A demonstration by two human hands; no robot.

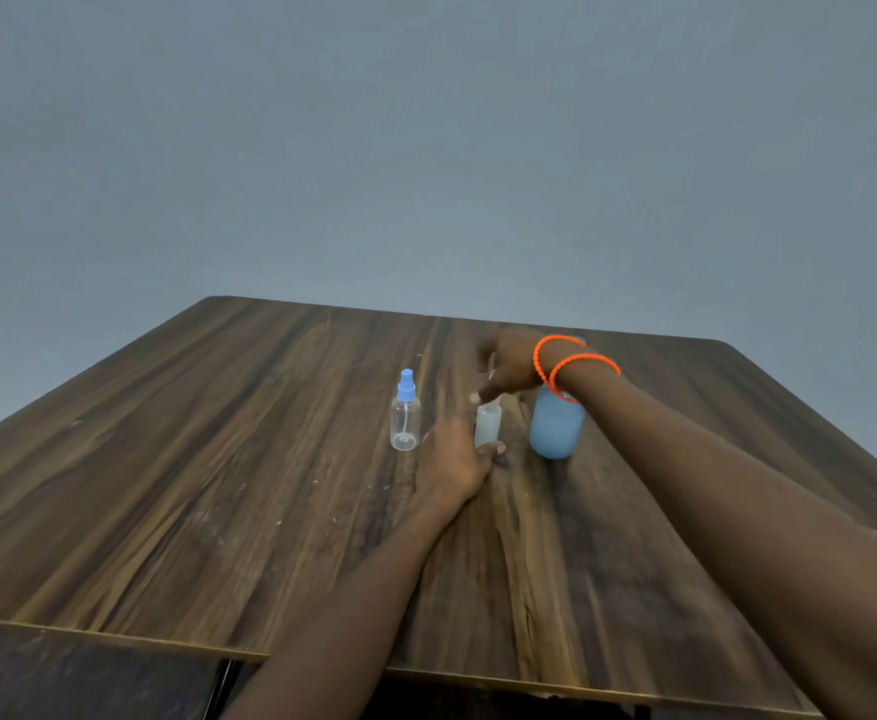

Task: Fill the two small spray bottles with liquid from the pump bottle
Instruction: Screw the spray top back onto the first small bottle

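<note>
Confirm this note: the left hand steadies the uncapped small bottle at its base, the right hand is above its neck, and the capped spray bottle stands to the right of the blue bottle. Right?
One thing is wrong. In the head view the capped spray bottle stands left of the uncapped small bottle, on the far side from the blue bottle. The left hand at the base and the right hand above the neck are as noted.

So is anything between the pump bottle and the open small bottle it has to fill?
Only the right hand, above the small bottle's mouth. The pump bottle stands right beside it, table between bare.
</note>
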